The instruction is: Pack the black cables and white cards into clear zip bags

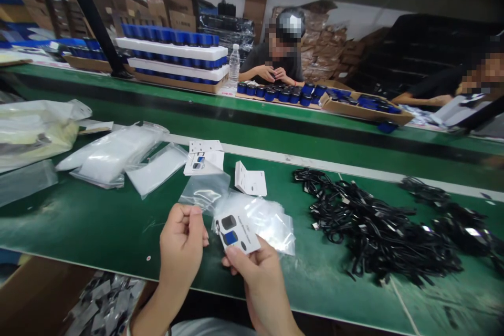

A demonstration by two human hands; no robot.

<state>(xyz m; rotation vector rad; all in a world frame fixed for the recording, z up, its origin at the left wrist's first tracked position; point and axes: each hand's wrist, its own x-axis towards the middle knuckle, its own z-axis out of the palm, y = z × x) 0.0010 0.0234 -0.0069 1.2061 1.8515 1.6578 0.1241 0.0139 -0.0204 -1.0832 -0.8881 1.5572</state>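
My right hand (252, 265) grips a small white printed leaflet (236, 231) showing a black and a blue device, its thumb on the lower edge. To its left, my left hand (184, 236) is closed, thumb against curled fingers, at the lower edge of a clear plastic bag (207, 191). The bag looks flat and see-through. Behind the leaflet lies a spread pile of clear plastic bags (271, 223) on the green table. Just beyond are a folded white leaflet (252, 181) and a small stack of printed leaflets (205, 163).
Bundled black cables (366, 226) cover the right side. Filled plastic packs (118, 152) lie at left. Across the bench, a person (289, 52) handles something small behind blue-and-black devices (283, 94). A water bottle (233, 65) stands beside stacked trays (177, 50). Below left, an open carton (106, 299) holds small packets.
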